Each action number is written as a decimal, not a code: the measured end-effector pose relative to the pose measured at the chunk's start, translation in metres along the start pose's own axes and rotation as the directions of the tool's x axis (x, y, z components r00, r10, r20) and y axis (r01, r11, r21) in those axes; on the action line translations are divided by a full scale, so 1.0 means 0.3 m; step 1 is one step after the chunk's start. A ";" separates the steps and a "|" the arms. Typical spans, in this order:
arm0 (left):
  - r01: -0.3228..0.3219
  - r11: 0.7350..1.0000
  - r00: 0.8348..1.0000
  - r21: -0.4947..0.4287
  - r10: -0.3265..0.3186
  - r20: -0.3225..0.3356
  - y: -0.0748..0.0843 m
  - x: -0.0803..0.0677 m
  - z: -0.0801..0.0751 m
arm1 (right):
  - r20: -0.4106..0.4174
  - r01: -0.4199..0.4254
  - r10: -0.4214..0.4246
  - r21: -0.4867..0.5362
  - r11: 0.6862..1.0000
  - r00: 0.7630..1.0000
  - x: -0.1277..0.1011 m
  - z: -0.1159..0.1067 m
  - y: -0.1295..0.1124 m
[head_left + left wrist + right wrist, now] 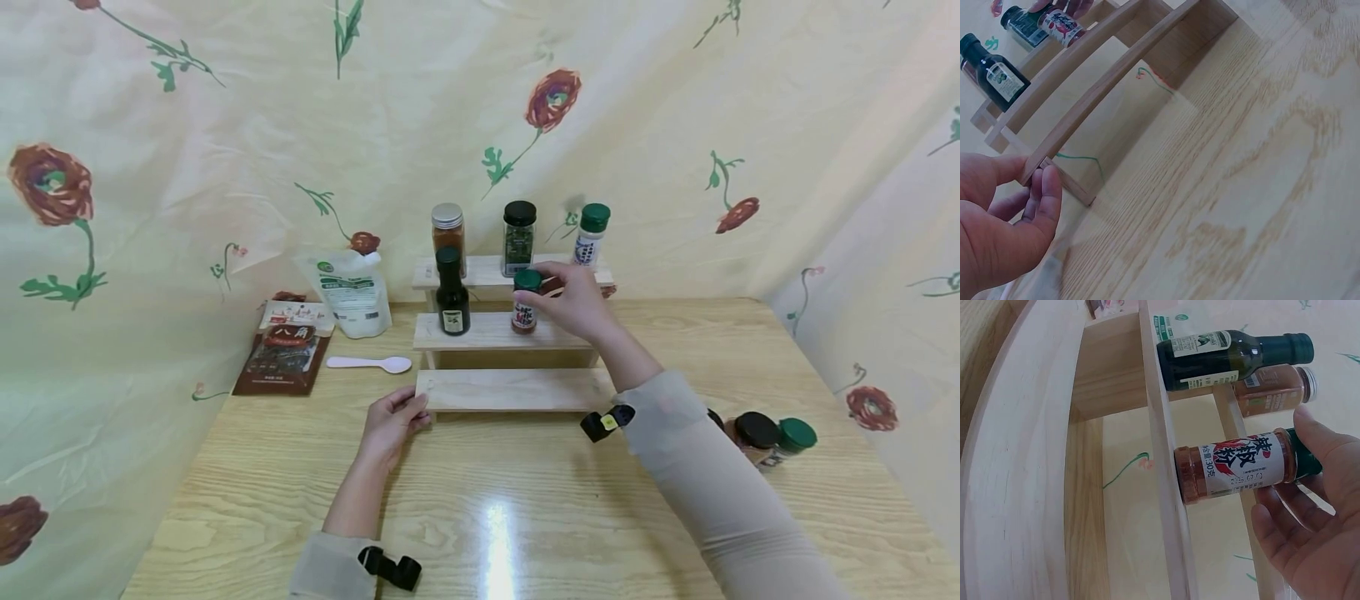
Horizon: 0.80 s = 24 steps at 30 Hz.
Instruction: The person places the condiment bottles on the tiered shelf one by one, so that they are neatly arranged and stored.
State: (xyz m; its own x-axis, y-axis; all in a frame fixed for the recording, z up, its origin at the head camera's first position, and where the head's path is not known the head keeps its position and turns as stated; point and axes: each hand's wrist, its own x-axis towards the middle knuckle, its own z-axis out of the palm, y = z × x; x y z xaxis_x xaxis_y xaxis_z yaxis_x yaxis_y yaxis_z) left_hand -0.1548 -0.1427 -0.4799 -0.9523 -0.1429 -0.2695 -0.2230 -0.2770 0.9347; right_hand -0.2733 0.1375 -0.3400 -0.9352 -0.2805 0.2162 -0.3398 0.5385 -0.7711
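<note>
A three-step wooden rack (517, 389) stands at the middle of the table. My right hand (551, 292) grips the green cap of a red chili powder jar (524, 310) that stands upright on the middle step, next to a dark bottle (453, 293). In the right wrist view the jar (1235, 465) lies between my thumb and fingers (1285, 525). My left hand (408, 408) pinches the left end of the bare bottom step (1085, 106), thumb above and fingers (1047, 194) at its end. The top step carries a silver-lidded jar (447, 232), a black-lidded jar (519, 240) and a white green-capped bottle (590, 235).
Left of the rack lie a white pouch (351, 293), a brown packet (285, 357) and a white spoon (371, 364). Two more jars, one black-lidded (756, 433) and one green-lidded (793, 437), stand by my right forearm. Flowered cloth walls close in the table (525, 500) on three sides.
</note>
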 end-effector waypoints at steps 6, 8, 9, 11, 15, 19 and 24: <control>0.004 1.000 1.000 -0.010 -0.004 0.002 -0.003 0.001 0.000 | 0.032 0.006 -0.005 -0.042 0.999 0.999 -0.009 0.000 0.005; 0.007 1.000 1.000 -0.008 -0.007 0.003 -0.001 0.001 0.001 | 0.041 0.005 -0.003 -0.045 0.999 0.999 -0.010 0.001 0.005; 0.007 1.000 1.000 -0.006 -0.007 0.005 -0.001 0.001 0.001 | 0.047 -0.002 0.004 -0.040 0.999 0.999 -0.010 0.002 0.004; 0.008 1.000 1.000 -0.005 -0.008 0.006 -0.002 0.002 0.000 | 0.055 -0.005 0.007 -0.031 1.000 0.998 -0.008 0.007 -0.002; 0.007 1.000 1.000 -0.007 -0.007 0.011 -0.003 0.002 0.001 | 0.058 0.001 0.000 -0.033 0.999 0.998 -0.007 0.018 -0.007; 0.003 1.000 1.000 -0.010 -0.003 0.010 -0.006 0.005 0.001 | 0.054 0.012 -0.010 -0.037 0.999 0.998 -0.014 0.015 0.003; -0.003 1.000 1.000 -0.010 0.003 0.012 -0.010 0.008 -0.004 | 0.064 0.021 -0.019 -0.028 0.999 0.998 -0.039 -0.005 0.027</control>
State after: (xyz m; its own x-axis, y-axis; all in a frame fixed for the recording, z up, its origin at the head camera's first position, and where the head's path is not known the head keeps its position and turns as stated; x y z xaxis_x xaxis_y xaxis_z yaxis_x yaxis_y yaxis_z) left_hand -0.1561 -0.1432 -0.4835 -0.9555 -0.1324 -0.2638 -0.2180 -0.2859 0.9331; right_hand -0.2652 0.1464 -0.3479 -0.9204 -0.3406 0.1919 -0.3615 0.5545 -0.7495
